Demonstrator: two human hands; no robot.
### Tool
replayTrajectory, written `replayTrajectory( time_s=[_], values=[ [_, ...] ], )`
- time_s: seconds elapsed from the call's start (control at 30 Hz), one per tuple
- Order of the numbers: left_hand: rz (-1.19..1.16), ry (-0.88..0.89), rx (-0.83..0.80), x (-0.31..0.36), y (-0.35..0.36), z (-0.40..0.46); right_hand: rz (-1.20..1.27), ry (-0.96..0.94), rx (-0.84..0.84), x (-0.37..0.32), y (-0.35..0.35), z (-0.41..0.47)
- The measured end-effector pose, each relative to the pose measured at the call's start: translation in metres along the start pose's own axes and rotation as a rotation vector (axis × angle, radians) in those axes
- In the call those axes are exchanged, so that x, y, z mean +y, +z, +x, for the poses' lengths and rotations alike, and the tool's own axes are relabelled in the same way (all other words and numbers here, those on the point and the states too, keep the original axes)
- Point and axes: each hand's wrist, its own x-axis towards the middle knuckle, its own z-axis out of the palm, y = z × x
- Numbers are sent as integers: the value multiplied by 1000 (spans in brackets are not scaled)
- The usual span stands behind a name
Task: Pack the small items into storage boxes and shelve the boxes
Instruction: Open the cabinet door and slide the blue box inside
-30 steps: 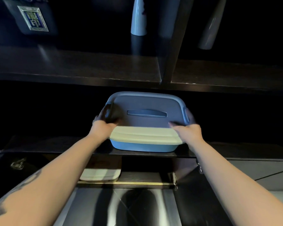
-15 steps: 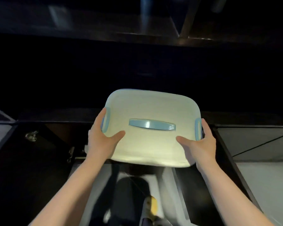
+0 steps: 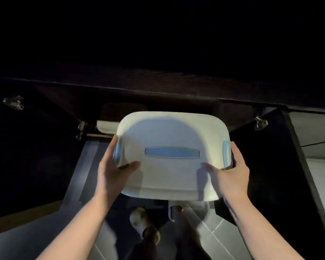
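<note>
A storage box [image 3: 172,132] with a cream lid, a blue handle [image 3: 172,152] in the lid's middle and blue side clips hangs in front of the open low cabinet. My left hand [image 3: 112,169] grips its left edge, thumb on the lid, fingers round the side by the clip. On the opposite edge my right hand [image 3: 231,171] grips the same way. Another cream-lidded box [image 3: 106,126] sits inside the cabinet, behind and left of the held one, mostly hidden.
The dark shelf board [image 3: 158,89] runs across above the cabinet opening. Two cabinet doors stand open, hinges at left [image 3: 80,128] and right [image 3: 260,122]. Below are grey floor tiles [image 3: 212,228] and my slippered foot [image 3: 143,222].
The box came off the shelf and moved down towards the low cabinet, still held in both hands. My view tilted downwards, so the upper shelves left the frame.
</note>
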Motion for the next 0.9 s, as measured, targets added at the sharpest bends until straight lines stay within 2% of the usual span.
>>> replayTrajectory(
  time_s=[0.23,0.47,0.7,0.9],
  values=[
    [75,-231,-102,-105,69,65,-111,109,-41,102,44,79],
    [205,-226,-204,-212,125,130,-227,97,-124,189,106,164],
    [265,-211,-219,-274,184,213,-289,174,-112,255,148,252],
    [242,-171,-238,-300,234,267,-249,220,-41,280,170,316]
  ],
)
